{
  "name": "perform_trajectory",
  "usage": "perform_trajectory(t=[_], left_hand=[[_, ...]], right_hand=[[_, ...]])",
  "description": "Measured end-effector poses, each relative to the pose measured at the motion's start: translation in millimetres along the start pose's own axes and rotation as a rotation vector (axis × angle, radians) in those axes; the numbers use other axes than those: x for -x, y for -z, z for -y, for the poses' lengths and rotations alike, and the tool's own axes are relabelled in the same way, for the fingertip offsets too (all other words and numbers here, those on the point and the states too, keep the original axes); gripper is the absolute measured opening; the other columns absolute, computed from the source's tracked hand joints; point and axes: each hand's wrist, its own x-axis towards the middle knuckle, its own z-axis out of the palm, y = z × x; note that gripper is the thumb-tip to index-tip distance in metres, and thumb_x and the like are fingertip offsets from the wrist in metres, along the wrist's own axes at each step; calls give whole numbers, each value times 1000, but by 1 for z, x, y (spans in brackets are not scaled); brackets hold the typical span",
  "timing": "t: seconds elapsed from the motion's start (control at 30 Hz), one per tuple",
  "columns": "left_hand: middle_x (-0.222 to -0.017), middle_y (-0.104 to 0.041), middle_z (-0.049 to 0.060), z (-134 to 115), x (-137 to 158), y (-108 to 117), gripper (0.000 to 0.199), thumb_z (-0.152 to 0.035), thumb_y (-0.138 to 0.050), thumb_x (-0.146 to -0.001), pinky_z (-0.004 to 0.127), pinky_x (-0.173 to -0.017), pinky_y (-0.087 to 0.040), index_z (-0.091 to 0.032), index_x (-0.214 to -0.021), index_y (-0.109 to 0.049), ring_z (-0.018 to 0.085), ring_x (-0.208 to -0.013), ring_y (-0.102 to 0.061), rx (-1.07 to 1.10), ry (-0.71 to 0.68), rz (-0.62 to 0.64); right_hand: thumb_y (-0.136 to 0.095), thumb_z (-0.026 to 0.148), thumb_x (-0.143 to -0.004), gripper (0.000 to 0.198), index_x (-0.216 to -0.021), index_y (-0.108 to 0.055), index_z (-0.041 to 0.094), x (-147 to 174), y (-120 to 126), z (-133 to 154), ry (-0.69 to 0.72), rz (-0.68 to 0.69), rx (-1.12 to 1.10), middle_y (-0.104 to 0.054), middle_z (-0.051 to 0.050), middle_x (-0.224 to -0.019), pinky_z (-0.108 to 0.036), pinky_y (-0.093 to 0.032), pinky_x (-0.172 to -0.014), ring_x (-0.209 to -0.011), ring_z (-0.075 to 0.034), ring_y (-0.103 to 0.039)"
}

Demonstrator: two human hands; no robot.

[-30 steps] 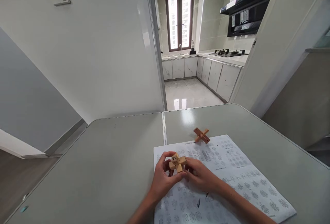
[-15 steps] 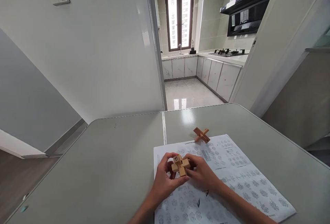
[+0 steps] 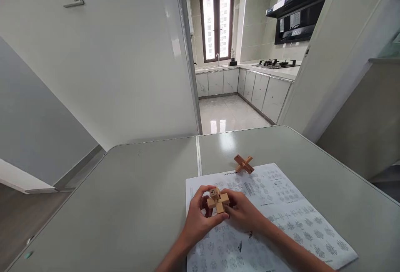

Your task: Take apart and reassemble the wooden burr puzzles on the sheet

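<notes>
Between my two hands is a light wooden burr puzzle (image 3: 218, 201) made of interlocking blocks, with a dark mark on its top block. My left hand (image 3: 200, 217) curls around its left side, thumb stretched along the lower front. From the right, my right hand (image 3: 242, 207) grips it with bent fingers, some of them hidden behind the blocks. Both hands are above a printed instruction sheet (image 3: 290, 209) covered in small puzzle drawings and a few pen ticks. A darker, cross-shaped wooden puzzle (image 3: 244, 164) rests at the sheet's far edge.
A pale grey-green table (image 3: 134, 205) with a white seam (image 3: 198, 155) spreads beneath everything. A small greenish spot (image 3: 28, 255) shows at its left edge. Beyond the table is a doorway to a kitchen with a gas stove (image 3: 276, 64) and white cabinets (image 3: 215, 82).
Almost nothing differs. Both hands keep the same hold on the light wooden puzzle, and the whole view has shifted very slightly.
</notes>
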Motion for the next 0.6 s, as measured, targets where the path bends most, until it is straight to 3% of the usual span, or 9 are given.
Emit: perform_trajectory(t=[0.2,0.37,0.6], left_hand=[[-86,-67,1,-1,-1,2,67,-40,-92,-67,24,-66,-44,-21,-122,-60,14,-73,-58,36,42,11],[-96,-72,4,4,-5,5,69,-44,-90,-70,27,-74,-50,-21,-127,-59,18,-83,-64,115,26,-21],[-96,-72,5,5,-5,6,73,-44,-92,-67,29,-76,-50,-20,-128,-60,18,-82,-64,125,8,-4]], right_hand=[[-68,46,-94,31,-107,-65,17,-1,1,1,-82,115,-264,-63,0,-74,-26,-47,-57,-61,-14,-57],[-75,43,-90,45,-126,-62,21,-2,8,2,-150,174,-510,-66,-9,-111,-23,-49,-55,-73,-15,-65],[-67,54,-95,42,-117,-70,18,-2,10,1,-175,146,-500,-64,-6,-95,-24,-47,-57,-74,-14,-61]])
